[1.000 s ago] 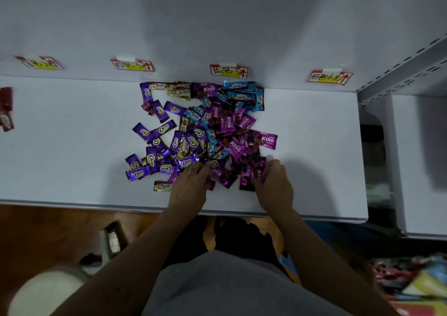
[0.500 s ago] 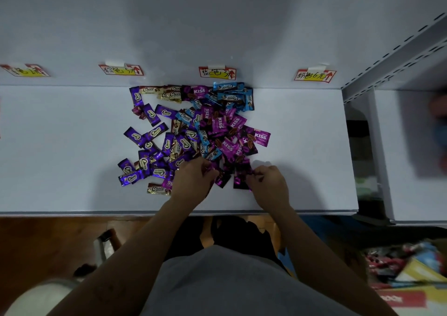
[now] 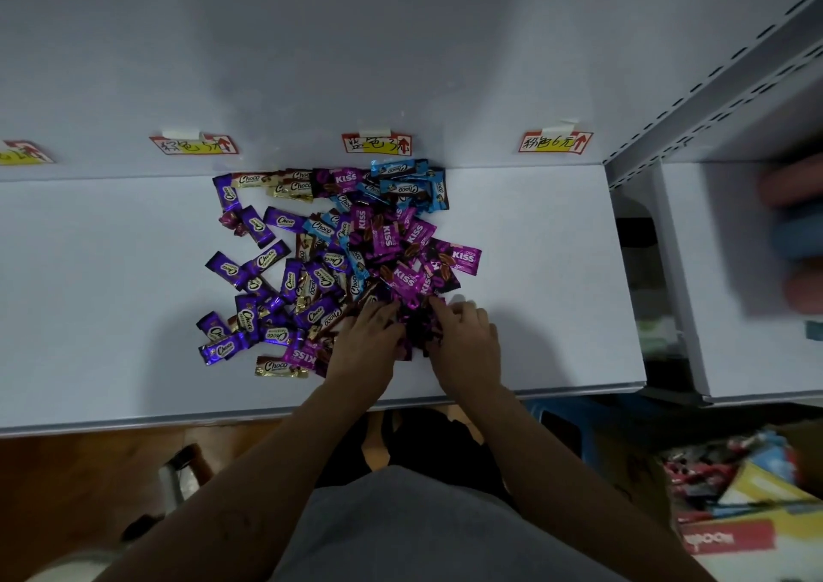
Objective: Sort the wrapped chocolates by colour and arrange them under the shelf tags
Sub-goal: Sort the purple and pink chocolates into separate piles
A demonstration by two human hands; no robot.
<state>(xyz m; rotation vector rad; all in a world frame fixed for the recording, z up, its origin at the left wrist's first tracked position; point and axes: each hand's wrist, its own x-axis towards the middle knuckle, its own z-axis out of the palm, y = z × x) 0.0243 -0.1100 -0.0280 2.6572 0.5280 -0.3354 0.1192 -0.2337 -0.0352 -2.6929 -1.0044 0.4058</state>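
A mixed heap of wrapped chocolates lies on the white shelf: purple ones at the left, gold ones at the back and front, blue ones at the back right, pink ones at the right. My left hand and my right hand sit at the heap's near edge, fingers curled around a bunch of pink chocolates between them. Paper shelf tags hang on the back wall: one at the far left, a second, a third and a fourth.
A grey shelf upright bounds the right side, with another shelf bay behind it holding blurred goods. Below the shelf edge are a wooden floor and a box of packaged items at the lower right.
Both hands have drawn closer together at the front of the heap, gathering pink chocolates between them. The view has shifted slightly right.
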